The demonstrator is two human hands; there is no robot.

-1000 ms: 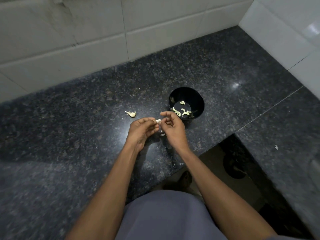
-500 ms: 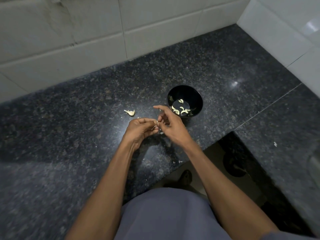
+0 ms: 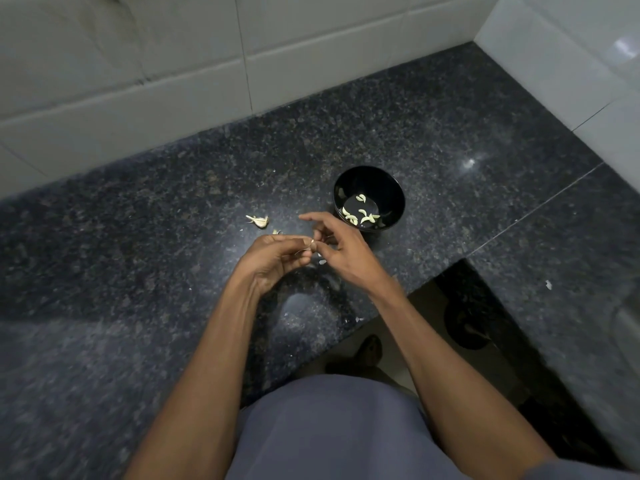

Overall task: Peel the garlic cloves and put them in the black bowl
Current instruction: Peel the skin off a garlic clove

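Garlic clove (image 3: 311,244): small, pale, pinched between both hands, near black bowl (image 3: 369,178).

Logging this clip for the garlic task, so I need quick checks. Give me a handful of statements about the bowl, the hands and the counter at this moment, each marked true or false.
1. The round black bowl already holds several pale peeled garlic cloves. True.
2. The bowl stands on the dark speckled granite counter, beyond the right hand. True.
3. The left hand rests flat and empty on the counter. False: its fingertips pinch a small pale garlic clove, raised above the counter.
4. A papery garlic piece lies on the counter left of the bowl. True.
5. The bowl is tipped on its side. False: it stands upright.
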